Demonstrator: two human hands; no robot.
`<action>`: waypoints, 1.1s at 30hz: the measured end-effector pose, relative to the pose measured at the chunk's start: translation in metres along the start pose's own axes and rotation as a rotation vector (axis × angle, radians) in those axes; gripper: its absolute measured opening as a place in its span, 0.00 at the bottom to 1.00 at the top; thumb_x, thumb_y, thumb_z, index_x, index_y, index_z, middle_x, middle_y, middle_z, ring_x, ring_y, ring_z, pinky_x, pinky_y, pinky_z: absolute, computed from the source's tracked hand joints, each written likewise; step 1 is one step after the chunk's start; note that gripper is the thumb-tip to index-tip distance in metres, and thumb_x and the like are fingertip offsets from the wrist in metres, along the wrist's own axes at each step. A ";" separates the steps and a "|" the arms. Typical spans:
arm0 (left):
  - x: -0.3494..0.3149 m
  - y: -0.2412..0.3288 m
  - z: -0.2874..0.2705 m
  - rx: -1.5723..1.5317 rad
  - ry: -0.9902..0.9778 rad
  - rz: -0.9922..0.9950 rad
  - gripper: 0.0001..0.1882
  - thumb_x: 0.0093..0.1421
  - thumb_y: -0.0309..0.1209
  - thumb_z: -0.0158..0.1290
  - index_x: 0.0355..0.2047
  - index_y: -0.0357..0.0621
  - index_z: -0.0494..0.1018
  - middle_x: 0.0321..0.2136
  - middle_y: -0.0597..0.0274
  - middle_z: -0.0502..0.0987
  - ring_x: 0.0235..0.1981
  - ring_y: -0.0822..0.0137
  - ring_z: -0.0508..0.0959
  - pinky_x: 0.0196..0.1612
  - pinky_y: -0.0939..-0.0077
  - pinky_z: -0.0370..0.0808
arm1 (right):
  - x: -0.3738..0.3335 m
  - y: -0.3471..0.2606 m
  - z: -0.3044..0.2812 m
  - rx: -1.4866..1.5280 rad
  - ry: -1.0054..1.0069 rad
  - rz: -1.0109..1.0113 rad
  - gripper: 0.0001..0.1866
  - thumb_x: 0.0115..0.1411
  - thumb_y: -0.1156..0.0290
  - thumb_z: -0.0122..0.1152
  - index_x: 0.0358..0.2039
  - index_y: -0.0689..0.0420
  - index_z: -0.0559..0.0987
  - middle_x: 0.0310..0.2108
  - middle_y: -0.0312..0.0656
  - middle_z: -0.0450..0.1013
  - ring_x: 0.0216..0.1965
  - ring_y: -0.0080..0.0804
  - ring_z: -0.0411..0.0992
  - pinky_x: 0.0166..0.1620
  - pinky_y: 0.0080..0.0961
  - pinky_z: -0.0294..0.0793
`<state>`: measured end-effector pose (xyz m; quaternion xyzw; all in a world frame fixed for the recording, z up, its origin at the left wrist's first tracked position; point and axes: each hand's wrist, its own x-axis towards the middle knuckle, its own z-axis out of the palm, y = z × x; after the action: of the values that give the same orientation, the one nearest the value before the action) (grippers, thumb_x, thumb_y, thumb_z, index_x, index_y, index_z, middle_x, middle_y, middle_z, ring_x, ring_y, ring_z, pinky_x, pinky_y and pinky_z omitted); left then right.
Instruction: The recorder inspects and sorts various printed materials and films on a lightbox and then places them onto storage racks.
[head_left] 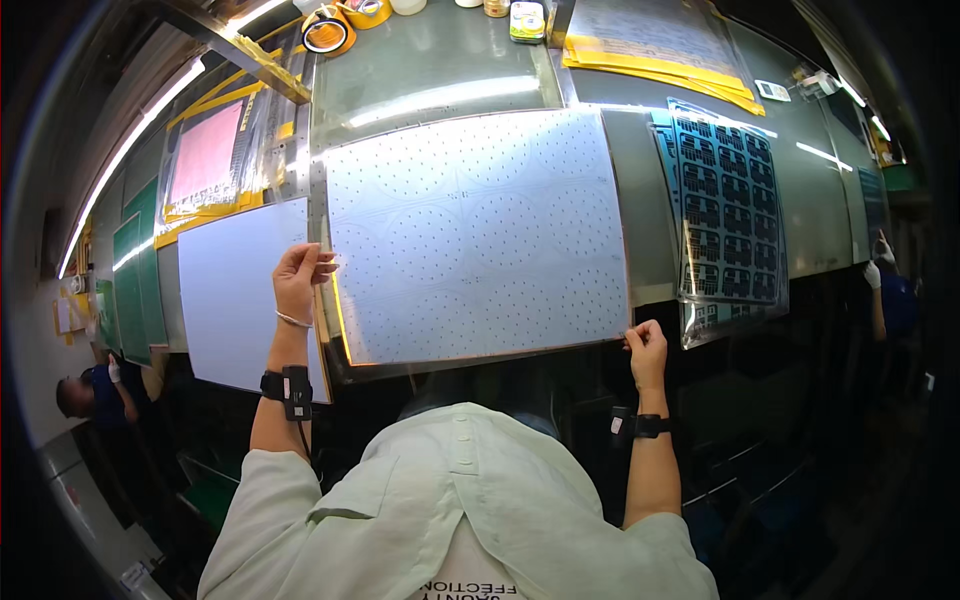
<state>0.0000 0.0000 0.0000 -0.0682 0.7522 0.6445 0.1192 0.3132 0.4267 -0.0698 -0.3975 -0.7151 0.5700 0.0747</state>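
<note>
A long green-grey table (655, 265) runs across the view. In the middle, over this table and before the person, is a large white sheet with dots (480, 230), with faint circles on it; whether it lies flat or is a little raised, the bent view does not let me tell. To its left is a plain white sheet (240, 290), tilted a bit. At the far right side of the table top are yellow-edged sheets (660, 50), and nearer, to the right of the dotted sheet, is a clear bag with black-patterned sheets (730, 200). A pink sheet (208, 150) lies at the upper left.

The left hand (297, 280) has its fingers closed in a pinch on the left edge of the dotted sheet. The right hand (648, 350) pinches the near right corner of it, thumb and fingers together. At the far edge are an orange tape roll (327, 35) and a small green box (527, 22).
</note>
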 end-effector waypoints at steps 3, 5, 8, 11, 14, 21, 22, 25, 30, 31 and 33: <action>-0.001 -0.003 0.001 0.009 -0.014 -0.003 0.06 0.59 0.31 0.49 0.31 0.43 0.72 0.25 0.61 0.78 0.23 0.71 0.78 0.24 0.84 0.73 | -0.002 -0.002 -0.001 -0.011 -0.032 -0.003 0.06 0.52 0.79 0.54 0.22 0.60 0.65 0.19 0.35 0.64 0.21 0.19 0.63 0.27 0.16 0.66; 0.000 -0.001 -0.001 0.015 -0.005 -0.025 0.06 0.59 0.31 0.49 0.30 0.43 0.73 0.24 0.61 0.78 0.23 0.72 0.78 0.24 0.84 0.73 | -0.002 -0.002 0.001 0.015 -0.036 -0.006 0.07 0.52 0.80 0.53 0.22 0.61 0.65 0.19 0.35 0.64 0.22 0.19 0.63 0.26 0.16 0.66; 0.001 -0.002 -0.005 0.020 -0.021 -0.072 0.06 0.59 0.32 0.49 0.33 0.43 0.71 0.27 0.60 0.77 0.27 0.69 0.77 0.28 0.82 0.72 | 0.004 -0.003 0.001 -0.012 -0.019 -0.028 0.07 0.52 0.79 0.53 0.22 0.60 0.65 0.18 0.34 0.63 0.21 0.19 0.63 0.25 0.17 0.65; 0.005 0.004 -0.020 -0.058 -0.165 -0.192 0.07 0.59 0.33 0.49 0.33 0.43 0.70 0.30 0.57 0.76 0.30 0.65 0.78 0.31 0.78 0.74 | 0.006 -0.009 0.006 -0.085 -0.016 -0.109 0.07 0.51 0.78 0.54 0.21 0.59 0.65 0.16 0.32 0.61 0.19 0.18 0.61 0.23 0.17 0.63; 0.041 0.011 -0.008 -0.019 -0.426 -0.476 0.16 0.59 0.39 0.48 0.42 0.43 0.66 0.36 0.54 0.74 0.33 0.62 0.77 0.33 0.74 0.75 | -0.004 0.002 -0.008 -0.113 0.025 -0.078 0.09 0.52 0.79 0.53 0.20 0.57 0.64 0.16 0.32 0.60 0.17 0.17 0.59 0.22 0.14 0.60; 0.146 -0.026 0.017 0.249 0.099 -0.056 0.08 0.53 0.32 0.52 0.28 0.39 0.69 0.17 0.58 0.74 0.13 0.69 0.74 0.18 0.78 0.72 | 0.002 0.021 0.006 -0.056 -0.069 -0.075 0.07 0.53 0.81 0.49 0.23 0.58 0.61 0.18 0.33 0.59 0.18 0.19 0.63 0.23 0.15 0.68; 0.148 -0.028 0.021 0.466 0.164 -0.011 0.09 0.53 0.32 0.52 0.30 0.40 0.69 0.18 0.55 0.74 0.16 0.65 0.76 0.21 0.75 0.73 | 0.000 0.020 0.004 -0.063 -0.083 -0.089 0.07 0.53 0.81 0.49 0.23 0.58 0.61 0.18 0.33 0.59 0.18 0.19 0.63 0.23 0.15 0.68; 0.146 -0.019 0.044 0.767 0.227 -0.008 0.12 0.53 0.34 0.51 0.38 0.46 0.68 0.26 0.49 0.75 0.28 0.56 0.76 0.32 0.66 0.72 | -0.004 0.016 -0.008 -0.070 -0.049 0.009 0.07 0.54 0.81 0.47 0.24 0.58 0.61 0.18 0.34 0.60 0.18 0.20 0.64 0.22 0.15 0.69; 0.143 -0.002 0.051 1.045 0.070 0.008 0.26 0.56 0.32 0.46 0.56 0.63 0.57 0.31 0.45 0.75 0.36 0.50 0.75 0.39 0.64 0.71 | 0.000 0.012 -0.011 -0.086 -0.029 0.045 0.06 0.54 0.80 0.46 0.24 0.57 0.61 0.19 0.34 0.60 0.18 0.21 0.65 0.23 0.16 0.70; 0.145 -0.005 0.049 1.125 0.015 0.010 0.28 0.56 0.31 0.45 0.57 0.67 0.54 0.30 0.47 0.76 0.35 0.51 0.75 0.39 0.64 0.71 | 0.001 0.012 -0.011 -0.083 -0.029 0.041 0.06 0.54 0.80 0.47 0.24 0.57 0.62 0.19 0.34 0.60 0.18 0.21 0.65 0.23 0.16 0.70; 0.148 -0.005 0.050 1.203 -0.045 0.015 0.31 0.56 0.30 0.43 0.58 0.71 0.51 0.30 0.48 0.76 0.34 0.52 0.76 0.38 0.65 0.72 | 0.001 0.011 -0.009 -0.071 -0.028 0.047 0.06 0.54 0.80 0.47 0.25 0.57 0.62 0.19 0.34 0.60 0.18 0.21 0.65 0.23 0.16 0.70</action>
<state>-0.1364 0.0559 -0.0510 0.0304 0.9826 0.1080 0.1482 0.3229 0.4343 -0.0772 -0.4086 -0.7263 0.5515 0.0372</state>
